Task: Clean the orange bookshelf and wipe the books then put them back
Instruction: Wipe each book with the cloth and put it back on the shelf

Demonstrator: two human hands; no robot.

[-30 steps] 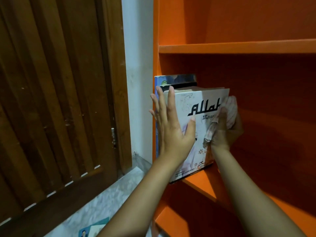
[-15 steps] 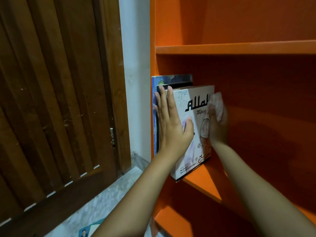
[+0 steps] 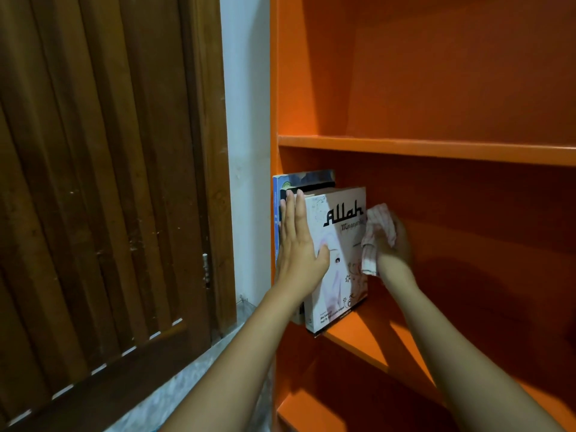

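— Where's the book?
— I see the white hardcover book [image 3: 338, 257] upright at the orange wooden bookshelf's [image 3: 436, 149] left end, beside a blue-spined book [image 3: 275, 213].
— Hands?
— My left hand [image 3: 299, 254] lies flat, fingers together, on its cover; my right hand [image 3: 393, 244] clutches a pale striped cloth [image 3: 375, 235].

Orange bookshelf [image 3: 436, 149] smooth matt paint; book [image 3: 343, 244] cover glossy; cloth [image 3: 378, 226] striped fabric; door [image 3: 109, 182] varnished wood.

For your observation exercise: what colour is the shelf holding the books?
Bright orange: the bookshelf, clearest in the head view.
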